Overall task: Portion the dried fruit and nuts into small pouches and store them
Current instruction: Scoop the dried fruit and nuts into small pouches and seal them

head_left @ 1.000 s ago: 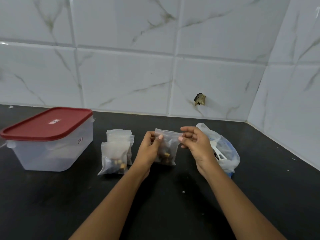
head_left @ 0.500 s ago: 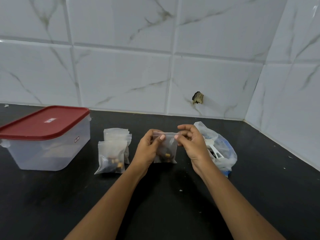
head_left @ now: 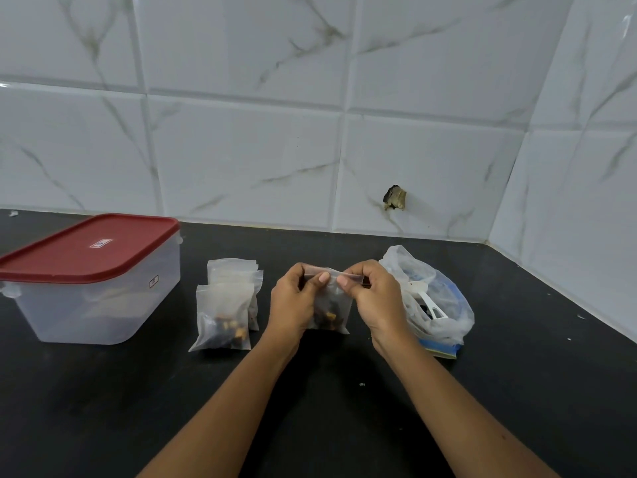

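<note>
A small clear pouch (head_left: pixel 331 310) with dark fruit and pale nuts at its bottom stands upright on the black counter, held between both hands. My left hand (head_left: pixel 293 301) pinches the top strip from the left and my right hand (head_left: pixel 374 300) pinches it from the right, thumbs nearly touching at the middle of the strip. To the left lies a stack of filled pouches (head_left: pixel 225 313). On the right sits a large clear bag (head_left: pixel 434 301) with a white scoop inside and a blue strip along its lower edge.
A translucent storage box with a red lid (head_left: pixel 89 250) stands at the far left on the black counter (head_left: pixel 344 408). White marble-look tiles form the back wall and the right wall, meeting in a corner. A small chipped hole (head_left: pixel 394 198) marks the back wall.
Both hands have drawn closer together along the pouch's top strip, and the pouch has lowered slightly toward the counter. The other things have not moved.
</note>
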